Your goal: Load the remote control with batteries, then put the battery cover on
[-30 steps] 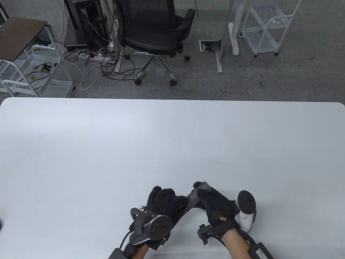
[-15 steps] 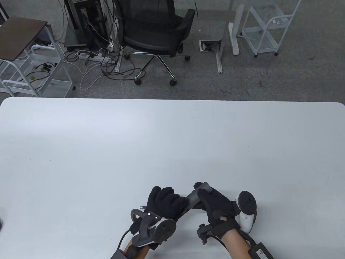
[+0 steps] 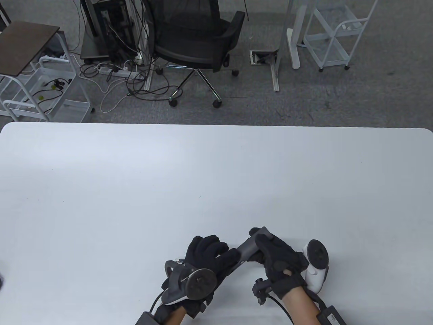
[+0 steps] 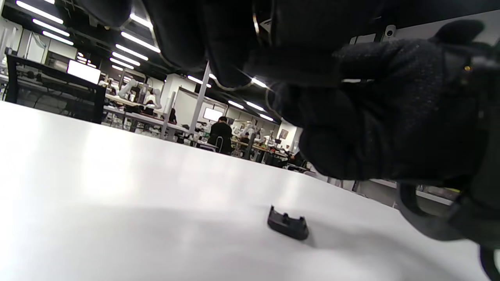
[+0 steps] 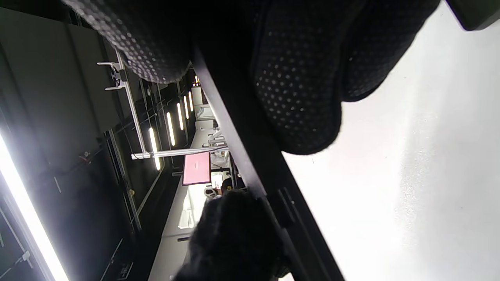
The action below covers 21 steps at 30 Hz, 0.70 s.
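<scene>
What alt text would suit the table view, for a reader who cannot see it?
Two gloved hands, left hand and right hand, hold a dark grey remote control between them, near the front edge of a white table. An office chair stands behind.

Both gloves cover most of the remote control (image 3: 248, 248). Its battery bay is hidden. Batteries cannot be seen.

No readable text, brand, number or sign in any view. Small label on box (image 3: 329, 316) at right forearm, bottom edge of table view: print too small to read.
</scene>
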Each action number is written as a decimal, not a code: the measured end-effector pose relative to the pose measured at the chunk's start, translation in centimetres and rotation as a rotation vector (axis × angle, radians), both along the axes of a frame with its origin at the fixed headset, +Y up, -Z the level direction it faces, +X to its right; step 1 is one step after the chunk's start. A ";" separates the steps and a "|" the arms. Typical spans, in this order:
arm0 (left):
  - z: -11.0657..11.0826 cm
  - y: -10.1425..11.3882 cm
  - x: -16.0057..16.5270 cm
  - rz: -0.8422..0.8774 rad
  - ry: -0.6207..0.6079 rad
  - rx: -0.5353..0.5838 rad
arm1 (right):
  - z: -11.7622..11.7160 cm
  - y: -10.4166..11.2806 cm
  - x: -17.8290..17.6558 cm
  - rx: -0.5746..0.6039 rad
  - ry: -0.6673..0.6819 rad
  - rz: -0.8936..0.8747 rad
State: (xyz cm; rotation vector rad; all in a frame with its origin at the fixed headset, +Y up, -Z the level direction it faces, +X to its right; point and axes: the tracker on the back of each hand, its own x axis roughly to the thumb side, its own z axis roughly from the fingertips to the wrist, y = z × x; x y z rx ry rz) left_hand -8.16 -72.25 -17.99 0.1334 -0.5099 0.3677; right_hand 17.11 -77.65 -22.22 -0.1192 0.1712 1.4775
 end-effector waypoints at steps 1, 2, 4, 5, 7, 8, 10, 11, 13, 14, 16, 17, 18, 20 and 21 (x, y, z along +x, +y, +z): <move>0.0 -0.1 -0.1 0.008 -0.002 -0.011 | 0.0 0.1 0.0 0.002 0.001 0.005; -0.1 -0.2 -0.2 0.015 -0.010 -0.024 | 0.0 0.3 0.1 0.011 0.014 0.017; -0.1 -0.5 -0.5 0.040 -0.024 -0.043 | 0.0 0.8 0.3 0.054 0.019 0.066; -0.2 -0.5 -0.7 0.045 -0.021 -0.039 | 0.0 1.0 0.4 0.073 0.014 0.081; -0.5 -0.2 -1.6 0.038 0.048 -0.010 | 0.0 1.3 0.7 0.103 0.000 0.097; -0.6 -0.1 -2.1 0.021 0.083 -0.002 | 0.0 1.4 0.9 0.108 -0.008 0.090; -1.1 0.1 -3.4 -0.071 0.205 -0.023 | -0.1 1.4 1.7 0.102 -0.049 0.068; -1.2 0.0 -3.8 -0.117 0.240 -0.037 | -0.1 1.3 1.8 0.099 -0.056 0.062; -1.9 -0.5 -4.7 -0.261 0.323 -0.076 | -0.2 1.2 2.4 0.090 -0.084 0.046; -2.2 -0.8 -5.0 -0.294 0.347 -0.102 | -0.3 1.2 2.6 0.091 -0.094 0.049; -2.9 -1.7 -5.5 -0.357 0.383 -0.201 | -0.3 1.1 2.9 0.089 -0.108 0.055; -3.2 -2.2 -5.7 -0.377 0.392 -0.239 | -0.3 1.1 3.1 0.088 -0.111 0.055; -3.4 -2.6 -5.8 -0.391 0.387 -0.251 | -0.3 1.1 3.1 0.087 -0.115 0.053; -3.7 -3.2 -5.8 -0.428 0.395 -0.287 | -0.4 1.0 3.2 0.081 -0.114 0.048; -3.9 -3.5 -5.8 -0.462 0.403 -0.297 | -0.4 1.0 3.2 0.079 -0.111 0.043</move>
